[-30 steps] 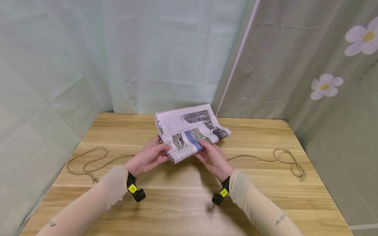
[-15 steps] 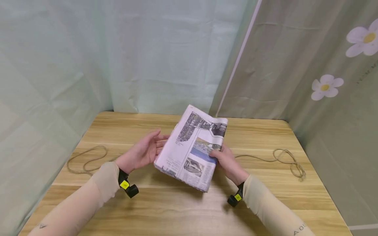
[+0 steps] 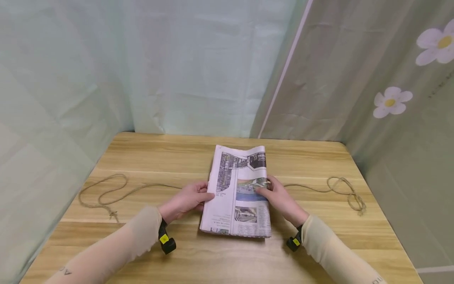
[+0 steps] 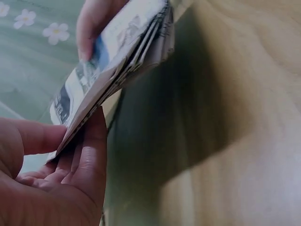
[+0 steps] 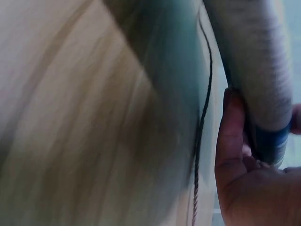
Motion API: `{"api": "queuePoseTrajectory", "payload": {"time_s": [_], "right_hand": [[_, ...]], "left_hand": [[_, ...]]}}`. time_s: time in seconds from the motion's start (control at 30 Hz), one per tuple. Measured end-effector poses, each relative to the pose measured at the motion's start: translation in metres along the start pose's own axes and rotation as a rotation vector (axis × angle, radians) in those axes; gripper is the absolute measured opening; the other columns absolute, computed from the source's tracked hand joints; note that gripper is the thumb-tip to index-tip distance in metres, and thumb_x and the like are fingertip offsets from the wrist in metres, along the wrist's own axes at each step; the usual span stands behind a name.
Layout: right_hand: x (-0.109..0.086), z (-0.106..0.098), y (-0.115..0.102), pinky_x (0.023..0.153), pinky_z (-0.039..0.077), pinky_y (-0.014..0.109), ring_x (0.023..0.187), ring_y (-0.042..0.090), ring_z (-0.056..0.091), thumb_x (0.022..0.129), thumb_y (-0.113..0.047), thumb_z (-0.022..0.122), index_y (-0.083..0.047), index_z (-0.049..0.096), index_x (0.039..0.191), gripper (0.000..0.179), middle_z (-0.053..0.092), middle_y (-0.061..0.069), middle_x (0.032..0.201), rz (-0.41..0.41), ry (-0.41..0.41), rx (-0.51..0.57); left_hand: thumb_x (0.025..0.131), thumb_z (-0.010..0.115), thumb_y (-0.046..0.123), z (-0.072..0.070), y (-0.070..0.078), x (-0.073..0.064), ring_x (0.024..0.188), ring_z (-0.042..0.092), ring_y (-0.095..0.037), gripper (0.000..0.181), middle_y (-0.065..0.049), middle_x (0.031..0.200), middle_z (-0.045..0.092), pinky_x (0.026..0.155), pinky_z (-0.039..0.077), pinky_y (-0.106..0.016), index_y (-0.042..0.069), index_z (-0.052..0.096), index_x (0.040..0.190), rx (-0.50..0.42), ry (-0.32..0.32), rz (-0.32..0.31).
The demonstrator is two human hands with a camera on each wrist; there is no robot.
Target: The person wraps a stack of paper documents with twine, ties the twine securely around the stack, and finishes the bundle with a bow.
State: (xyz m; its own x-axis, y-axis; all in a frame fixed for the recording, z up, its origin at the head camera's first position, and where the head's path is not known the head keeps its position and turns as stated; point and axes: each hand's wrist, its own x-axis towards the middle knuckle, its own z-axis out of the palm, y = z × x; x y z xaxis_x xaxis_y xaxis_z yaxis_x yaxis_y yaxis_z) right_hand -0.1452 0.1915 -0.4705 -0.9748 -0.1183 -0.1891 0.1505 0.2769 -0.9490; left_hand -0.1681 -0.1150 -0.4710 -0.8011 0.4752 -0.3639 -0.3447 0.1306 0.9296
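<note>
A folded newspaper (image 3: 235, 193), several layers thick, is held above the table in the head view, its long sides pointing away from me. My left hand (image 3: 187, 200) pinches its left edge, thumb on top and fingers underneath. At the opposite edge, my right hand (image 3: 281, 197) grips the folded side with the thumb over the printed face. The left wrist view shows the loose page edges of the newspaper (image 4: 127, 61) and its shadow on the wood. In the right wrist view, the rounded fold of the newspaper (image 5: 258, 66) lies between thumb and fingers.
A thin twine (image 3: 312, 189) runs across the wooden table (image 3: 142, 252) beneath the newspaper, with loose loops at both ends. Pale curtains (image 3: 198, 71) hang behind the table and at its sides.
The newspaper has turned from lying slantwise to standing lengthwise before me, and has come nearer. The left hand let go during the turn and now holds the left edge again; the right hand kept hold.
</note>
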Motion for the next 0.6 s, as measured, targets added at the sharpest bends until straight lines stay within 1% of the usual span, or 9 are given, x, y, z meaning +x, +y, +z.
{"api": "queuePoseTrajectory", "payload": {"time_s": [0.1,0.17,0.27,0.37,0.47,0.6], "right_hand": [[-0.002,-0.002,0.001,0.099,0.05,0.044,0.108,0.028,0.066,0.095,-0.012,0.066,-0.002,0.041,0.149,0.061,0.065,0.022,0.126,0.016,0.003,-0.024],[-0.002,-0.004,0.003,0.1,0.048,0.044,0.108,0.028,0.064,0.092,-0.01,0.065,-0.002,0.04,0.15,0.064,0.064,0.022,0.128,0.021,0.008,-0.042],[0.0,-0.005,0.006,0.095,0.05,0.041,0.105,0.028,0.064,0.091,-0.008,0.065,-0.001,0.038,0.151,0.066,0.064,0.023,0.124,0.012,0.007,-0.057],[0.001,-0.004,0.009,0.09,0.053,0.039,0.102,0.028,0.066,0.092,-0.009,0.065,-0.001,0.037,0.152,0.067,0.066,0.022,0.119,0.001,0.017,-0.104],[0.001,-0.001,0.01,0.09,0.055,0.041,0.103,0.029,0.066,0.093,-0.008,0.066,-0.001,0.036,0.153,0.068,0.066,0.023,0.119,-0.015,0.015,-0.144],[-0.001,0.001,0.009,0.093,0.055,0.045,0.106,0.031,0.066,0.094,-0.009,0.068,0.001,0.036,0.154,0.069,0.065,0.023,0.122,-0.048,0.017,-0.197]], "left_hand": [[0.103,0.059,0.006,0.003,-0.003,-0.001,0.096,0.071,-0.026,0.045,-0.017,0.122,0.068,0.081,0.061,-0.04,-0.007,0.047,0.145,0.019,0.015,-0.003],[0.103,0.059,0.007,0.005,-0.004,0.0,0.096,0.07,-0.025,0.045,-0.016,0.122,0.068,0.08,0.061,-0.04,-0.006,0.047,0.145,0.025,0.021,-0.002],[0.103,0.059,0.007,0.006,-0.007,0.0,0.097,0.07,-0.026,0.044,-0.017,0.123,0.068,0.081,0.061,-0.04,-0.005,0.048,0.144,0.031,0.033,-0.002],[0.103,0.058,0.007,0.007,-0.01,0.002,0.097,0.07,-0.025,0.041,-0.016,0.12,0.068,0.081,0.061,-0.038,-0.005,0.05,0.142,0.052,0.043,-0.001],[0.104,0.058,0.007,0.006,-0.013,0.004,0.096,0.07,-0.025,0.039,-0.015,0.117,0.069,0.08,0.061,-0.038,-0.005,0.052,0.14,0.063,0.049,-0.005],[0.103,0.057,0.006,0.004,-0.017,0.005,0.096,0.07,-0.026,0.038,-0.016,0.117,0.069,0.08,0.061,-0.039,-0.007,0.05,0.139,0.085,0.045,0.007]]}}
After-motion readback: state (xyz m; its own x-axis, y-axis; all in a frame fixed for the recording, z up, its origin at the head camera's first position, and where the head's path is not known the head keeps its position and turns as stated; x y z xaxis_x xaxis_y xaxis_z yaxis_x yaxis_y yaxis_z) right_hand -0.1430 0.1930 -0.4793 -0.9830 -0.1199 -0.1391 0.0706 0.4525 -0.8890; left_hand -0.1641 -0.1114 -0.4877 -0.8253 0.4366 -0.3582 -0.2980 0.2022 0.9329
